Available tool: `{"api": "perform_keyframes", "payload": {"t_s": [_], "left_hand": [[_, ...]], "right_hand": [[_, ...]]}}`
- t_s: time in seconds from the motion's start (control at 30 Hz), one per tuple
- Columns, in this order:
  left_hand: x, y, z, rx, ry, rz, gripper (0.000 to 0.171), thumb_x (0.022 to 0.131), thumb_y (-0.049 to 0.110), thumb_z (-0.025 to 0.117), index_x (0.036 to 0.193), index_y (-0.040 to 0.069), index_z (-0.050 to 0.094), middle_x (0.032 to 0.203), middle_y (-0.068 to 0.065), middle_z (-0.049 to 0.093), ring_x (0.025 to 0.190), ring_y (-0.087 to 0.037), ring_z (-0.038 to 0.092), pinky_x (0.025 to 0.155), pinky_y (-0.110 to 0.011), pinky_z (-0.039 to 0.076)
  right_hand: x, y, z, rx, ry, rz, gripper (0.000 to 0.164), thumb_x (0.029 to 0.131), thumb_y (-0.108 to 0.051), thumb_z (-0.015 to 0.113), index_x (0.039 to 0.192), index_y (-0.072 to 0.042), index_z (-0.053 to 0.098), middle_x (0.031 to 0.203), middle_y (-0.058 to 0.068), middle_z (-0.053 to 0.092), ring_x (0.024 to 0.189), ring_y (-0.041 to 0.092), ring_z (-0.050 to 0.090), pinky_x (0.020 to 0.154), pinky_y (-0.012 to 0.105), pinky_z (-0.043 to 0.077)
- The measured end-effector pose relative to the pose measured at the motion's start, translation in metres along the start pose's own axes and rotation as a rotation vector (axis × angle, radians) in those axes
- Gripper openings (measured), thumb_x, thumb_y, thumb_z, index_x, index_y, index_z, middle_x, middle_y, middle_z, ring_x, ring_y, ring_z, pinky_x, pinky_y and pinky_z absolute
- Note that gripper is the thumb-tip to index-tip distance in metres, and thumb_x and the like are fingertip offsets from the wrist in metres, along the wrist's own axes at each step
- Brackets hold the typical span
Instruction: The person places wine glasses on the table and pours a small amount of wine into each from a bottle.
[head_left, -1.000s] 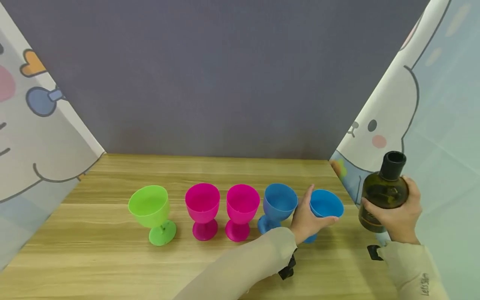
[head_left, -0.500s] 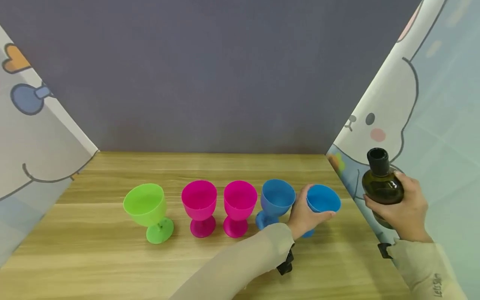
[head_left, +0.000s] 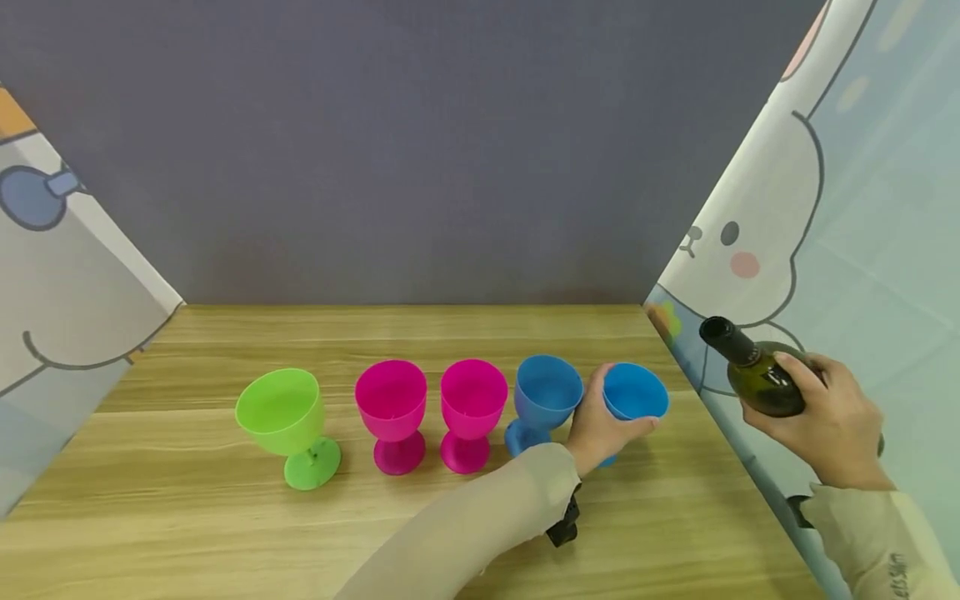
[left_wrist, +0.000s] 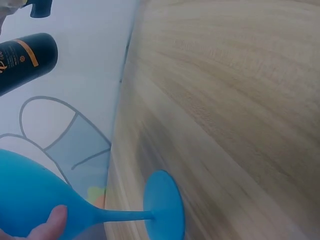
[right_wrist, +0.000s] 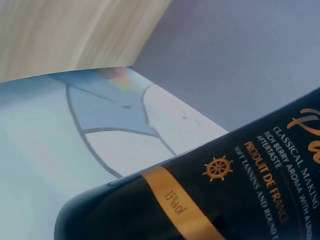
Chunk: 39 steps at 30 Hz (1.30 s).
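Observation:
My left hand (head_left: 606, 421) grips the bowl of the rightmost blue goblet (head_left: 636, 392), thumb at its near side and fingers at its left. In the left wrist view that goblet's round foot (left_wrist: 162, 205) stands on the wooden table. My right hand (head_left: 828, 417) holds a dark green wine bottle (head_left: 768, 379) around its body, raised off the table's right side. The bottle leans with its mouth toward the left, to the right of the goblet and apart from it. Its dark label with an orange band (right_wrist: 175, 200) fills the lower part of the right wrist view.
Left of the held goblet stand another blue goblet (head_left: 547, 392), two magenta goblets (head_left: 472, 400) and a green goblet (head_left: 281, 412), in a row on the wooden table (head_left: 225, 533). A grey panel (head_left: 412, 150) rises behind; cartoon-printed walls (head_left: 885, 275) flank both sides.
The bottle has gone from nearly upright to tilted, its mouth swinging left, while my right hand has shifted right and turned. My left hand keeps its hold on the blue goblet.

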<state>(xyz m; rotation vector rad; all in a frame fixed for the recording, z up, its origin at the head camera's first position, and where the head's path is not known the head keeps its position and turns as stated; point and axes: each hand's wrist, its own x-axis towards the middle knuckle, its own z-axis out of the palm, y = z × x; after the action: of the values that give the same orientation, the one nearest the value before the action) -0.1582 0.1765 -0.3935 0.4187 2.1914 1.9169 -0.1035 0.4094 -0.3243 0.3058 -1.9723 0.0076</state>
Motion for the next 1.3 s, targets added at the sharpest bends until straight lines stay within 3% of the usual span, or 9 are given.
{"api": "perform_keyframes", "payload": {"t_s": [0.53, 0.77, 1.0, 1.17, 1.3], "left_hand": [[0.002, 0.004, 0.002, -0.011, -0.037, 0.01, 0.083, 0.076, 0.035, 0.08, 0.144, 0.036, 0.032, 0.141, 0.002, 0.041, 0.125, -0.026, 0.046, 0.096, -0.046, 0.045], [0.002, 0.004, 0.003, 0.006, 0.005, 0.002, 0.087, 0.073, 0.036, 0.083, 0.144, 0.039, 0.032, 0.14, 0.003, 0.042, 0.124, -0.026, 0.047, 0.095, -0.047, 0.045], [-0.001, 0.001, 0.003, -0.024, 0.039, 0.026, 0.095, 0.071, 0.035, 0.085, 0.146, 0.042, 0.027, 0.144, 0.005, 0.04, 0.127, -0.026, 0.045, 0.096, -0.048, 0.044], [-0.003, -0.005, 0.004, -0.034, 0.053, 0.041, 0.09, 0.073, 0.033, 0.084, 0.145, 0.039, 0.031, 0.143, 0.005, 0.041, 0.127, -0.025, 0.045, 0.096, -0.047, 0.045], [-0.004, -0.009, 0.007, -0.055, 0.066, 0.056, 0.089, 0.074, 0.032, 0.083, 0.147, 0.035, 0.031, 0.145, 0.003, 0.039, 0.128, -0.026, 0.044, 0.097, -0.047, 0.044]], "right_hand": [[0.001, 0.016, -0.007, -0.059, -0.135, -0.118, 0.068, 0.086, -0.067, 0.032, 0.108, -0.009, 0.059, 0.088, 0.038, 0.057, 0.065, 0.054, 0.055, 0.046, 0.066, 0.042], [0.002, 0.019, -0.007, -0.066, -0.139, -0.178, 0.059, 0.086, -0.064, 0.032, 0.111, -0.017, 0.058, 0.088, 0.036, 0.057, 0.065, 0.052, 0.054, 0.047, 0.064, 0.043], [0.002, 0.02, -0.012, -0.069, -0.211, -0.18, 0.064, 0.087, -0.064, 0.029, 0.106, -0.013, 0.063, 0.088, 0.038, 0.056, 0.064, 0.053, 0.053, 0.046, 0.066, 0.042], [0.002, 0.022, -0.013, -0.079, -0.234, -0.218, 0.062, 0.089, -0.063, 0.028, 0.111, -0.017, 0.062, 0.088, 0.038, 0.055, 0.061, 0.053, 0.052, 0.046, 0.065, 0.042], [0.001, 0.024, -0.011, -0.068, -0.204, -0.26, 0.059, 0.091, -0.062, 0.027, 0.114, -0.02, 0.061, 0.085, 0.037, 0.055, 0.058, 0.053, 0.051, 0.048, 0.063, 0.042]]}}
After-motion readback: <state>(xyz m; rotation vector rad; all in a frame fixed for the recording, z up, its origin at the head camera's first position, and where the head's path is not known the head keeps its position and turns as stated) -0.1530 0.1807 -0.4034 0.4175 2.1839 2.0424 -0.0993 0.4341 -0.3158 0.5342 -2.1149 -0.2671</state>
